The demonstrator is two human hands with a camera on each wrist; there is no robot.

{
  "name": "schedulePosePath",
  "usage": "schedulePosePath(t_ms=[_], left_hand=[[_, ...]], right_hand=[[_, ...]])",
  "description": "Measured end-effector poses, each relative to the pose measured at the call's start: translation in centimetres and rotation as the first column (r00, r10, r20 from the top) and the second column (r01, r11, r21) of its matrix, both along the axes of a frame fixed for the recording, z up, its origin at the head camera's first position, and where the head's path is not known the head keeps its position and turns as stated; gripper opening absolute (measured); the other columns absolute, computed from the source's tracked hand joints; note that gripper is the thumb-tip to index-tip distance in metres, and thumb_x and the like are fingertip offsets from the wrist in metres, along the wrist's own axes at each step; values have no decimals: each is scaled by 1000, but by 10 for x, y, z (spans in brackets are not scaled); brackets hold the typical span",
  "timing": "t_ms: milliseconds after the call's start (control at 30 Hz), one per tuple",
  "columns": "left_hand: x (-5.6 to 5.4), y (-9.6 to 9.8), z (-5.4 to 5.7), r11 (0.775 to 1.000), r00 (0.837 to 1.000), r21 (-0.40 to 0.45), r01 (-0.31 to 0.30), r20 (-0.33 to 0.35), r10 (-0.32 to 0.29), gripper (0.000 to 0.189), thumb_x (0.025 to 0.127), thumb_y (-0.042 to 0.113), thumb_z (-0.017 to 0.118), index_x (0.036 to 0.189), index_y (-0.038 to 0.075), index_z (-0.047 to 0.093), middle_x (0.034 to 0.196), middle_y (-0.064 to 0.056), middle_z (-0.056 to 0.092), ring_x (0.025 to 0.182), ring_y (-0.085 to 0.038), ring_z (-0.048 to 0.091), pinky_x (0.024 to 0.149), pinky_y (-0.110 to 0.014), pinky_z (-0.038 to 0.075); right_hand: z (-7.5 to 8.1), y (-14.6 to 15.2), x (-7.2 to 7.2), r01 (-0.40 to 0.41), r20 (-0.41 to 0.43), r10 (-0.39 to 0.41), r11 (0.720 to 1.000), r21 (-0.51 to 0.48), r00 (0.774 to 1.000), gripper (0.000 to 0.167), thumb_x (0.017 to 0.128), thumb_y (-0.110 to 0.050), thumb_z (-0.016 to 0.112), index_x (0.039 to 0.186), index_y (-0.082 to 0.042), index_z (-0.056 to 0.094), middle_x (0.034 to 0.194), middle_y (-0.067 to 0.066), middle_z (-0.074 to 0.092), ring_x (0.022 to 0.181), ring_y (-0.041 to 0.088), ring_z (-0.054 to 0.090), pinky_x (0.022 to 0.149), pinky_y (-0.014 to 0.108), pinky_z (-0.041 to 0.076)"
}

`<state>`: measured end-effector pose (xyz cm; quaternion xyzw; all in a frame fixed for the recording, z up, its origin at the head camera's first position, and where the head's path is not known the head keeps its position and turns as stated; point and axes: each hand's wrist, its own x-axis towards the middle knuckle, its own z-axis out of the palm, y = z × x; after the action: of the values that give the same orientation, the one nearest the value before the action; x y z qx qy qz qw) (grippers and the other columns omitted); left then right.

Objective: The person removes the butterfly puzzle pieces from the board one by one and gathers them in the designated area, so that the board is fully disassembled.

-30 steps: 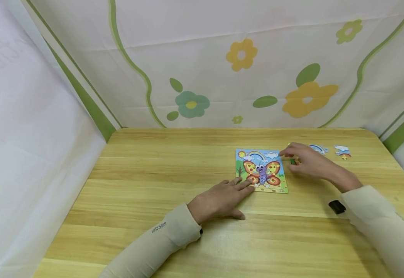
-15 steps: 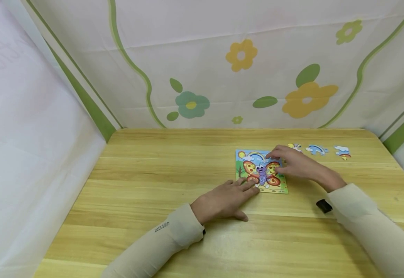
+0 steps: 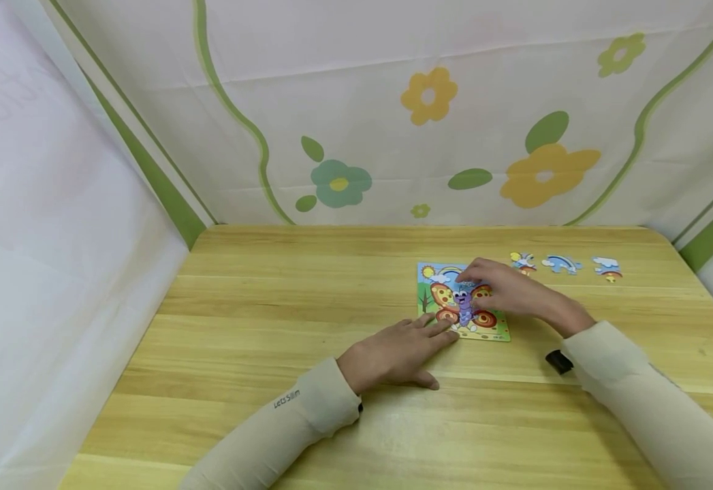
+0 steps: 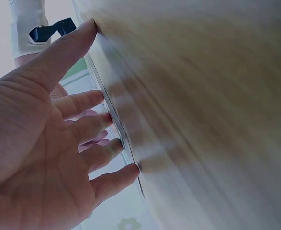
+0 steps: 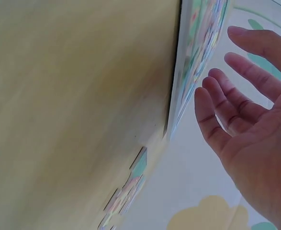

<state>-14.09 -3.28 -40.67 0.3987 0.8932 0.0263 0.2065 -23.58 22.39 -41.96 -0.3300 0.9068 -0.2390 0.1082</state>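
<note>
A square butterfly jigsaw puzzle (image 3: 492, 331) lies flat on the table, a purple figure with red and yellow wings on it. My left hand (image 3: 393, 354) reaches its near left edge. In the left wrist view the fingers (image 4: 87, 103) are spread, fingertips at the board's rim and thumb on the table. My right hand (image 3: 509, 289) hovers over the upper right part of the puzzle and hides some of it. The right wrist view shows its fingers (image 5: 226, 115) loosely bent, apart from the thumb, holding nothing.
Loose jigsaw pieces lie right of the puzzle: a yellow and white one (image 3: 523, 261), a rainbow one (image 3: 562, 264) and a cloud one (image 3: 606, 268). Behind the wooden table (image 3: 258, 327) hangs a flower-patterned cloth (image 3: 381, 136).
My right hand has moved left, from beside the puzzle's right edge to over it, uncovering loose pieces at the back. The left hand has slid very slightly right.
</note>
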Motion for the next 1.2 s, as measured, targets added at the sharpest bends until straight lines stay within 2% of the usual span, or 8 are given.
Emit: schedulePosePath(t_ms=[233, 533, 833, 1200], left_hand=[[0, 0, 0, 1000, 1000, -2, -3, 12, 3, 86, 99, 53, 66, 169, 24, 24, 177, 3, 16, 164, -26, 16, 130, -42, 30], [0, 0, 0, 1000, 999, -3, -19, 32, 19, 86, 99, 53, 66, 169, 25, 24, 177, 4, 15, 164, -25, 15, 131, -42, 29], [0, 1, -1, 1000, 999, 0, -25, 38, 25, 86, 99, 53, 65, 169, 26, 23, 177, 5, 15, 165, -25, 14, 131, -41, 27], [0, -1, 0, 1000, 999, 10, -20, 35, 20, 85, 100, 52, 66, 169, 25, 24, 177, 4, 15, 165, -25, 13, 131, -41, 27]], right_hand=[[-3, -4, 0, 6, 49, -7, 1000, 13, 999, 45, 91, -6, 75, 135, 0, 66, 132, 17, 64, 117, 32, 64, 100, 56, 55], [1, -9, -2, -1, 102, -5, 998, 64, 995, 55, 88, -8, 80, 139, 3, 62, 131, 18, 63, 117, 32, 63, 102, 56, 54], [6, -15, -8, 4, 175, -20, 996, 87, 984, 60, 86, -10, 86, 135, 9, 57, 115, 15, 60, 102, 24, 56, 90, 43, 52], [7, -17, -15, -2, 261, -7, 999, 35, 965, 48, 86, -3, 84, 124, 4, 56, 108, 12, 54, 99, 24, 49, 85, 36, 47]])
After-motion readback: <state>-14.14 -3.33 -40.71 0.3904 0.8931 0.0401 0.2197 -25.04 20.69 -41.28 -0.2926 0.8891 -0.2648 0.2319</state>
